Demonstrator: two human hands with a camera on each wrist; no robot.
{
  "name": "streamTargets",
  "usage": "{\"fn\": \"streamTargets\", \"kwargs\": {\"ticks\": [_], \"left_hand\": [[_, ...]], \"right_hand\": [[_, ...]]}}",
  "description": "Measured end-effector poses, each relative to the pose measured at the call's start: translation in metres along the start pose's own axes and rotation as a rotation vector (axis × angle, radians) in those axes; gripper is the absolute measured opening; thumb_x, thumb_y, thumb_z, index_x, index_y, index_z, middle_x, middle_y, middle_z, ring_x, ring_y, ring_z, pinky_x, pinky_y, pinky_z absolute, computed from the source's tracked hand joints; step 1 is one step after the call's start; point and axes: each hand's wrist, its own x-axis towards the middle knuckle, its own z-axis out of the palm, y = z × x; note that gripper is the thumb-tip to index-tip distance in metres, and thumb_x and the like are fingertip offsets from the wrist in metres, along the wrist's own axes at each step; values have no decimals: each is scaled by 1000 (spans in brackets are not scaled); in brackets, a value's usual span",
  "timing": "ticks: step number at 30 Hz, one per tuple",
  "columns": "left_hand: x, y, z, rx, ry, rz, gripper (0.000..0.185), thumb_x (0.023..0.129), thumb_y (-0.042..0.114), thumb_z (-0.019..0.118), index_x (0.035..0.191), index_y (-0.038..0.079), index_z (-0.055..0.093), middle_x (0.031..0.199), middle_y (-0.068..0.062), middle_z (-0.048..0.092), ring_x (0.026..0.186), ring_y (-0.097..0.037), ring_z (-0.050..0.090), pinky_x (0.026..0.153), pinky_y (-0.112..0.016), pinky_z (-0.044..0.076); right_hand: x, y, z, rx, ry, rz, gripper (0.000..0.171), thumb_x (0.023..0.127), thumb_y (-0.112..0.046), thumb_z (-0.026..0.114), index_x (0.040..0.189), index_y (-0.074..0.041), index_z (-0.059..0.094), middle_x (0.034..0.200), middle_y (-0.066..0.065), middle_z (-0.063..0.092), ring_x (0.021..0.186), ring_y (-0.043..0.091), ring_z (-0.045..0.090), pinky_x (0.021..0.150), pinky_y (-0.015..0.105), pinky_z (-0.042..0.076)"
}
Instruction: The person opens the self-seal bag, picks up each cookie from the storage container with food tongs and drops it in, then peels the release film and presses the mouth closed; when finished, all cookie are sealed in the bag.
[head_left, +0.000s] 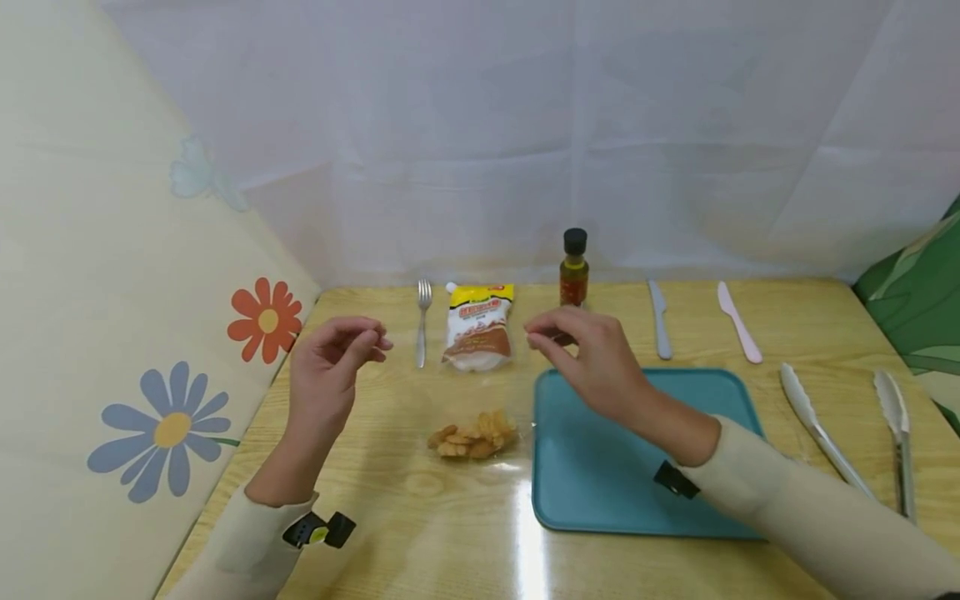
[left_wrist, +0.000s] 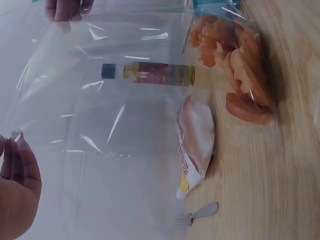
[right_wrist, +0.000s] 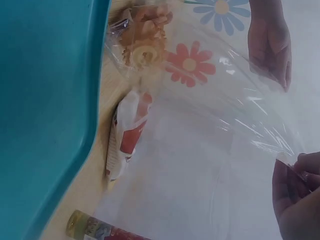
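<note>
Left hand [head_left: 330, 354], right hand [head_left: 588, 354] — each pinches clear bag [left_wrist: 100, 125] edge — snacks [head_left: 472, 435] inside.

Wooden table [head_left: 810, 333], white curtain [head_left: 525, 125] behind

Right hand [right_wrist: 295, 200]: showing at the lower right corner, its fingertips pinching one edge of a clear plastic bag [right_wrist: 210, 150].
Left hand [right_wrist: 270, 40]: showing at the upper right, its fingers pinching the bag's other edge.
Bag: stretching between the two hands, crinkling and catching light.
Snacks [right_wrist: 142, 37]: lying inside the bag's end, just beside the tray.
Tray [right_wrist: 45, 100]: teal, filling the left side.
Pouch [right_wrist: 127, 137]: lying on the wooden table [right_wrist: 107, 107] beside the tray.
Bottle [right_wrist: 105, 231]: showing at the bottom edge.
</note>
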Motion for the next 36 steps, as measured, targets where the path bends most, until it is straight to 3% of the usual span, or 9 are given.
{"fn": "streamTargets", "kwargs": {"ticks": [9,14,21,25,32,36], "left_hand": [[5,-1,-10,45,-102,83,13,93,-17,63,105,-21,66,93,-4,75,79,-14,71,73,-21,58],[9,0,-11,111,-144,129,13,93,-18,63,103,-16,69,93,-4,74,79,-14,70,72,-20,58],[17,-6,-13,47,-197,156,10,96,-19,57,103,-19,65,95,-7,72,85,-13,72,76,-23,59],[20,-10,-15,19,-218,143,11,97,-18,55,100,-17,66,97,-6,69,85,-15,71,76,-23,59],[26,-14,-17,9,-234,61,11,98,-16,57,93,-15,67,99,-7,66,84,-16,70,76,-25,60],[29,-15,-19,10,-249,30,12,99,-14,56,92,-13,67,98,-8,65,86,-17,71,77,-26,60]], "right_hand": [[2,8,2,27,70,-4,12,94,-6,75,105,-3,76,100,7,76,89,16,73,74,31,62],[5,13,2,39,105,-6,10,93,-3,75,103,-2,75,98,9,76,88,17,73,73,34,62],[7,19,1,85,117,-17,12,92,1,75,102,-3,71,97,8,76,86,14,74,73,26,61],[8,21,0,118,121,-35,17,93,3,72,108,-2,64,98,8,75,85,16,74,72,25,60],[8,24,0,149,118,-45,40,94,2,72,132,-1,59,99,12,75,83,20,74,72,25,60],[9,26,-1,124,111,-68,35,93,3,72,127,-1,67,100,10,75,85,19,73,75,24,60]]}}
